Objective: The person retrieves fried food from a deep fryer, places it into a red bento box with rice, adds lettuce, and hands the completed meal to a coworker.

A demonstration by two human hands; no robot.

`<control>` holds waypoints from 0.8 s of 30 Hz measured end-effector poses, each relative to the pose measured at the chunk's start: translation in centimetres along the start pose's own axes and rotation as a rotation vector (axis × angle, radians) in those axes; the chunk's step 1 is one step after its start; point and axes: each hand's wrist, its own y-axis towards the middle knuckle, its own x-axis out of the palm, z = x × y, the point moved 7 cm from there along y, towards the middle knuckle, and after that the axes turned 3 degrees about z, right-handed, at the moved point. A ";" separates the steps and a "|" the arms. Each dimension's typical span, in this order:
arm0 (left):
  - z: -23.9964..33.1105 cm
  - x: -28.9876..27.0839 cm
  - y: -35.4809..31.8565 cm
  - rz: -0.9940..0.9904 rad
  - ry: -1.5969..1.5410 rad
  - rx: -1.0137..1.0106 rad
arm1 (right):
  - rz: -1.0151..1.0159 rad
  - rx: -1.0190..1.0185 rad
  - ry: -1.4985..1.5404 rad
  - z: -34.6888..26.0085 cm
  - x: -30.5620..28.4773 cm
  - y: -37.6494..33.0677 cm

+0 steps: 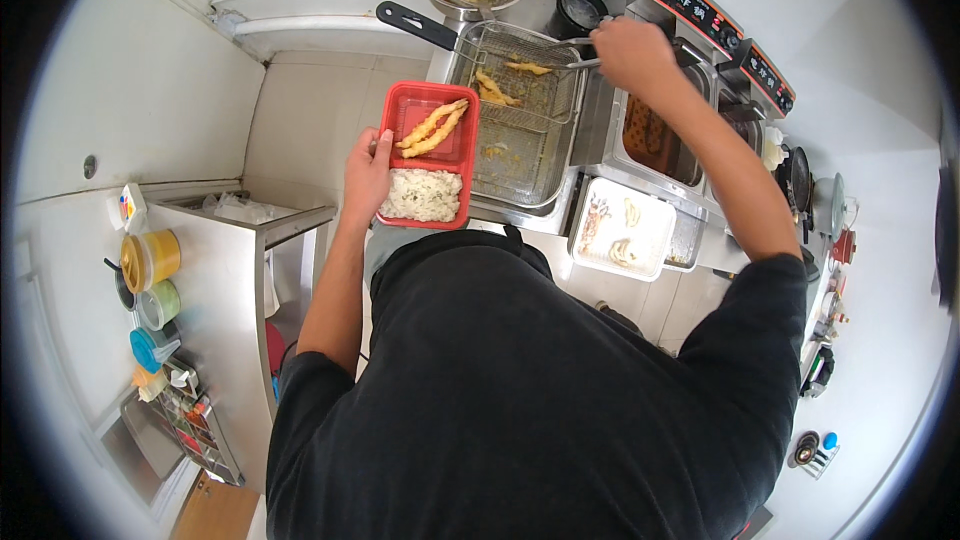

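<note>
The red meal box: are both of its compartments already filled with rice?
No. The red meal box held by the left hand has rice in only one compartment; the other holds fried strips.

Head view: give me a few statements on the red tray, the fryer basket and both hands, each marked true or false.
1. The left hand holds the red meal tray by its edge. True.
2. The tray's compartment nearer the person holds white rice. True.
3. The tray's far compartment is empty. False: fried strips lie in it.
4. The right hand holds metal tongs reaching into the wire fryer basket. True.
5. The fryer basket is empty. False: several fried pieces are in it.
6. The white tray right of the basket sits inside the fryer oil. False: it rests on the counter in front of the fryer.
</note>
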 end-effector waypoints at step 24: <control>2.5 0.5 -0.8 0.301 -0.079 0.018 | -0.339 0.474 1.751 -8.1 4.1 -8.2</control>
